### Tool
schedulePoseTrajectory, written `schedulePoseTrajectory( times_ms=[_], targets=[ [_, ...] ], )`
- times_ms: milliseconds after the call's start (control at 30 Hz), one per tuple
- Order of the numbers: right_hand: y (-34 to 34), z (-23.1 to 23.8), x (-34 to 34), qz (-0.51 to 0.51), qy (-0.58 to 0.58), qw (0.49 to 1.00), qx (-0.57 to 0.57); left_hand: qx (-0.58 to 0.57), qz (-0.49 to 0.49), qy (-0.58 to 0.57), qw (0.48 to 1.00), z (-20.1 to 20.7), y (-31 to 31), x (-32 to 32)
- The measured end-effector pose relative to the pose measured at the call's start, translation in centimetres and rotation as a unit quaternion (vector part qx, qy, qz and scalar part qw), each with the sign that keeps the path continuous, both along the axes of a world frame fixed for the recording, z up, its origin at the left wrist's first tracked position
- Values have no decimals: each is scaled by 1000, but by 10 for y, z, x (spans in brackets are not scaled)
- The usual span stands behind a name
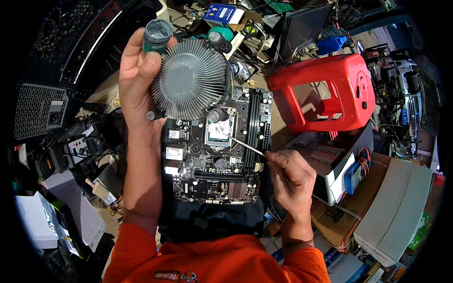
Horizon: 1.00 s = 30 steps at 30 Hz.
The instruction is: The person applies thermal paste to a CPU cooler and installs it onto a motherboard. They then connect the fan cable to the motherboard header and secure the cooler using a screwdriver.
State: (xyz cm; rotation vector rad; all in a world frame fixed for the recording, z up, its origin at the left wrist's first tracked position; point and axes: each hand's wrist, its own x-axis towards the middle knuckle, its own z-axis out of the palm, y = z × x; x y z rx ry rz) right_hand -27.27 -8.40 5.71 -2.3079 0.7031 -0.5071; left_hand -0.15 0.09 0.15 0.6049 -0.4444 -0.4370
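The left hand (pixel 137 70) is shut tight on a little jar (pixel 157 43), and I can see grey goo inside it. The right hand (pixel 292 174) pinches a thin stick (pixel 247 147). The two hands are well apart, and each one grips its own thing.

The stick points away from the right hand, and its tip is at a square chip (pixel 218 137). Shiny grey paste (pixel 220 126) is smeared on top. The chip sits on a dark circuit board (pixel 198 188) between the two arms. The board has white letters and signs printed on it.

Just to the right of the left hand is a round metal cooler (pixel 184 80) with lots of thin fins. From here I cannot tell if the left hand helps hold it up.

Past the right hand, a red stool (pixel 356 89) lies tipped on its side. To the right of that hand are a blue meter (pixel 349 180) with red wires and a long pale box (pixel 394 207) with tiny dark print. Farther away than both hands is a blue box (pixel 221 14) with white print. A paint brush (pixel 99 191) lies left of the left arm. Behind the hands, an orange shirt (pixel 212 257) has a picture and some letters on it.
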Motion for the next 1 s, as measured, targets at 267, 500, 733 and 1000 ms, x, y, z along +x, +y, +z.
schedulePoseTrajectory(
  times_ms=[267,500,733,1000],
  targets=[
    [4,-3,1,0,-12,1000,-11,-5,-4,-9,1000,-1,0,2],
    [4,-11,-3,16,-27,999,-18,4,2,-3,1000,1,1,0],
    [9,-14,-3,4,-28,999,-23,-8,3,0,1000,1,0,0],
    [6,-10,-15,-24,-52,998,7,5,-9,7,1000,-5,5,4]
  ],
)
